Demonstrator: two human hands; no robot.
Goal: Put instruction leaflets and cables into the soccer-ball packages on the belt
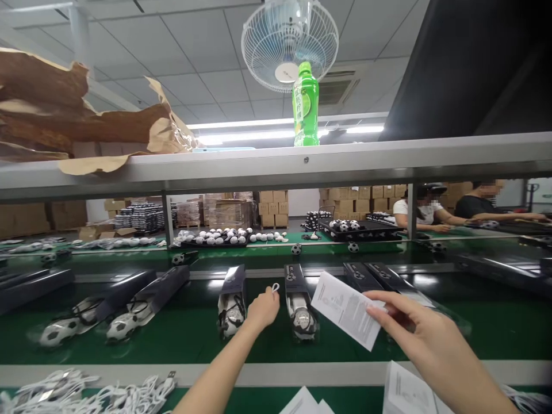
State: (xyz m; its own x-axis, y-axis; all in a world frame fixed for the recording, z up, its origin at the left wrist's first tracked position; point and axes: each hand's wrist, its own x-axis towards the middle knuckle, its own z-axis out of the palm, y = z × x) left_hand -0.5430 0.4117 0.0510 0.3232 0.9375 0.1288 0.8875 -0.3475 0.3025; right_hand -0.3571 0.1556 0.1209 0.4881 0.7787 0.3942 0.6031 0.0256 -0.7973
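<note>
My left hand (264,307) is closed, with a small white loop of cable (275,287) showing above its fingers; the rest of that cable is hidden. It hovers between two open dark boxes. The left box (235,282) and the right box (294,277) each have a clear-wrapped white and black item sticking out of the near end. My right hand (425,330) pinches a printed white leaflet (345,310) between thumb and fingers, tilted, just right of the right box.
White USB cables (129,397) lie heaped at front left, and leaflet stacks (407,394) at front right. More boxes with soccer-ball items (123,326) rest on the green belt (172,351). A shelf (267,167) crosses above, carrying a green bottle (306,109). Two people sit at far right.
</note>
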